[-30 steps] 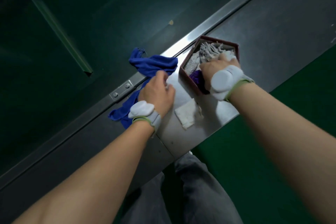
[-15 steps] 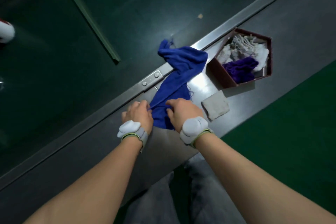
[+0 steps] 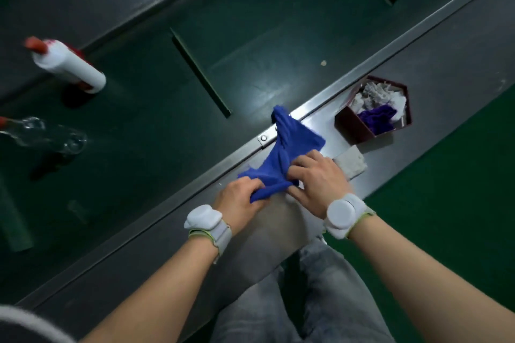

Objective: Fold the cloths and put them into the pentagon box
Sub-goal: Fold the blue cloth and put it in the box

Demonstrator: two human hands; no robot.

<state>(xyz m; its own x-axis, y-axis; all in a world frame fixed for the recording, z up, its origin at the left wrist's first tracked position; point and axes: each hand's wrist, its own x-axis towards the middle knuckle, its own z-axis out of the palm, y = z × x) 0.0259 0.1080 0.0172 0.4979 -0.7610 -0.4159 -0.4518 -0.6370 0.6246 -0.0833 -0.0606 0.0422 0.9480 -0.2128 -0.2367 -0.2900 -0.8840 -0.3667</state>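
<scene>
A crumpled blue cloth (image 3: 289, 147) lies across the metal ledge (image 3: 370, 69) of the table. My left hand (image 3: 239, 200) pinches its near corner. My right hand (image 3: 317, 178) grips the cloth's near edge beside it. To the right stands the dark red pentagon box (image 3: 354, 127), holding a purple cloth (image 3: 379, 120) and pale grey and white cloths (image 3: 376, 92). A small folded grey cloth (image 3: 352, 164) lies on the table between my right hand and the box.
A white tube with a red cap (image 3: 67, 64) and a clear plastic bottle (image 3: 47, 133) lie on the dark green belt (image 3: 250, 50) at far left. Green floor (image 3: 459, 189) lies to the right of the table. My grey trousers (image 3: 320, 295) are below.
My right hand left the box a second ago and joined my left hand on the blue cloth. Both hands have since bunched its near end. The view has swung left.
</scene>
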